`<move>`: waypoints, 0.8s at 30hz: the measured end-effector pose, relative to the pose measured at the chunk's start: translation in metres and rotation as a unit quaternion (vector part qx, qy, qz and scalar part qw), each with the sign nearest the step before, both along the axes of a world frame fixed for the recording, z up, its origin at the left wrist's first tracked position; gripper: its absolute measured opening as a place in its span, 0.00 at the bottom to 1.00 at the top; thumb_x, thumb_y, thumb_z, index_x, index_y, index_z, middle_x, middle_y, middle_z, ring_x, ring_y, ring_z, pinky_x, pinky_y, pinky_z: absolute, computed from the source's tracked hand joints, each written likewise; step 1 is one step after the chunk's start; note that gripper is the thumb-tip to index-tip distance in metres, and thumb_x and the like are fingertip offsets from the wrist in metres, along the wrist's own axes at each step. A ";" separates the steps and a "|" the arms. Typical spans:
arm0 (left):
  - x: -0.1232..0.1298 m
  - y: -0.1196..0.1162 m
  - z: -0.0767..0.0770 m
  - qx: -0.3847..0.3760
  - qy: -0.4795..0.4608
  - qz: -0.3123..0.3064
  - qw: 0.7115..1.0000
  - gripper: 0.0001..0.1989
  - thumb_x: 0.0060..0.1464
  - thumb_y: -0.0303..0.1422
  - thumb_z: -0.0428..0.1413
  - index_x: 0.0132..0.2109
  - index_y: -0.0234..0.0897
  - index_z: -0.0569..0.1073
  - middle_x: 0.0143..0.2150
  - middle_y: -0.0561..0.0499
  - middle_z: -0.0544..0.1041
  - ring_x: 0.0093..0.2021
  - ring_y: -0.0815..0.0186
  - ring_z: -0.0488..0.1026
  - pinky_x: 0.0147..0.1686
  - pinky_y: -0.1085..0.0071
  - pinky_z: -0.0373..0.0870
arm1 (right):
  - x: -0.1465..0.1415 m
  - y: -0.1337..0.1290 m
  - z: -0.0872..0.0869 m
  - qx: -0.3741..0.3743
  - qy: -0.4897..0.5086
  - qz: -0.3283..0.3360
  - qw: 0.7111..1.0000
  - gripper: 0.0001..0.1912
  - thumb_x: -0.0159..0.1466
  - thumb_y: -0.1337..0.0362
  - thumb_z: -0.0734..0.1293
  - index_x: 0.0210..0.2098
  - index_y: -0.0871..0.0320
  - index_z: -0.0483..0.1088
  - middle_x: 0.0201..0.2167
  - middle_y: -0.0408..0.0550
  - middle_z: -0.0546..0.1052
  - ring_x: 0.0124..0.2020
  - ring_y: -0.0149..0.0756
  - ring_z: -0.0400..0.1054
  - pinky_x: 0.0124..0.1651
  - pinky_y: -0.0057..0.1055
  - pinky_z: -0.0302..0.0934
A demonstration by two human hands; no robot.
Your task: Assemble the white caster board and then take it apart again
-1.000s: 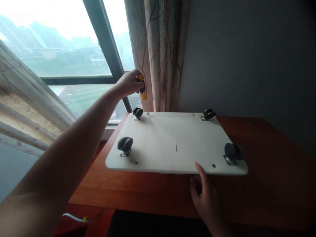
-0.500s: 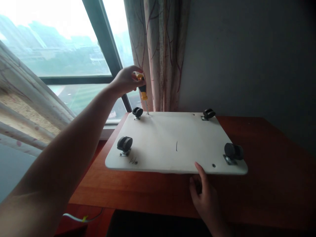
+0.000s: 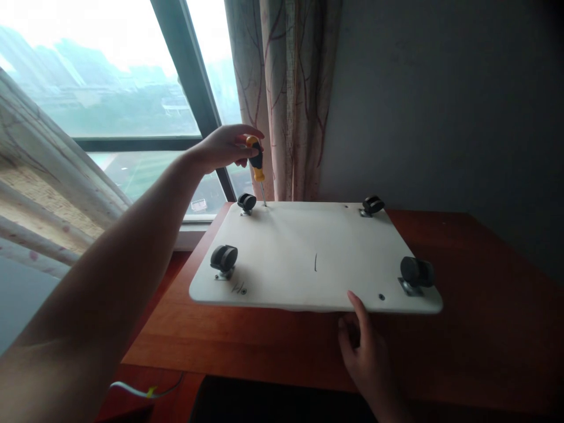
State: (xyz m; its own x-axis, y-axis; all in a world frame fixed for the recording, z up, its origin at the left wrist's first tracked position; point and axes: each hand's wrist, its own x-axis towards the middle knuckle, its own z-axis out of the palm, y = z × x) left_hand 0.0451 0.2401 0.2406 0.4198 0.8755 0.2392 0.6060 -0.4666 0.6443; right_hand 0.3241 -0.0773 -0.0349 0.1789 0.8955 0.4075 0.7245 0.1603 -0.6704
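My left hand (image 3: 233, 145) is closed on the handle of a yellow and black screwdriver (image 3: 258, 167). The screwdriver stands nearly upright, its tip at a hole or screw near the far left corner of a white board (image 3: 291, 235). Black casters sit at the board's corners: far left (image 3: 247, 202), near left (image 3: 224, 258), far right (image 3: 372, 205) and near right (image 3: 416, 273). At the near edge, my right hand (image 3: 365, 346) rests its index fingertip on the board, holding nothing, its other fingers curled and partly hidden. A dark screw (image 3: 381, 297) lies just right of that fingertip.
The board lies on a reddish-brown wooden table (image 3: 282, 341). Behind it hang a patterned curtain (image 3: 295, 106) and a grey wall (image 3: 440, 106). A window (image 3: 132, 88) is at the left. A white cable (image 3: 132, 388) runs along the floor at lower left.
My left hand has shifted its fingers on the screwdriver handle and sunk slightly; the tip stays at the same spot. My right hand and the board look the same.
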 end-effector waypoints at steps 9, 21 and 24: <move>0.018 -0.004 -0.009 0.194 0.152 0.220 0.944 0.22 0.52 0.51 0.62 0.51 0.50 0.78 0.46 0.47 0.80 0.47 0.50 0.75 0.42 0.57 0.68 | 0.000 0.000 -0.003 -0.010 0.011 -0.002 1.000 0.26 0.71 0.58 0.60 0.66 0.58 0.60 0.39 0.53 0.83 0.37 0.42 0.81 0.37 0.31 0.75; -0.003 0.011 -0.006 0.145 0.094 0.065 0.983 0.18 0.60 0.38 0.62 0.54 0.35 0.77 0.37 0.54 0.82 0.30 0.75 0.73 0.38 0.73 0.70 | 0.000 -0.002 -0.002 -0.007 0.009 -0.006 1.000 0.27 0.71 0.58 0.60 0.67 0.58 0.60 0.42 0.54 0.83 0.41 0.43 0.81 0.39 0.32 0.76; -0.008 0.023 -0.011 0.165 0.067 0.029 0.984 0.22 0.58 0.37 0.62 0.53 0.23 0.75 0.35 0.52 0.84 0.24 0.83 0.72 0.31 0.83 0.66 | 0.000 -0.002 -0.002 -0.011 0.014 -0.004 1.000 0.26 0.71 0.57 0.60 0.67 0.58 0.61 0.42 0.54 0.83 0.40 0.43 0.81 0.39 0.33 0.76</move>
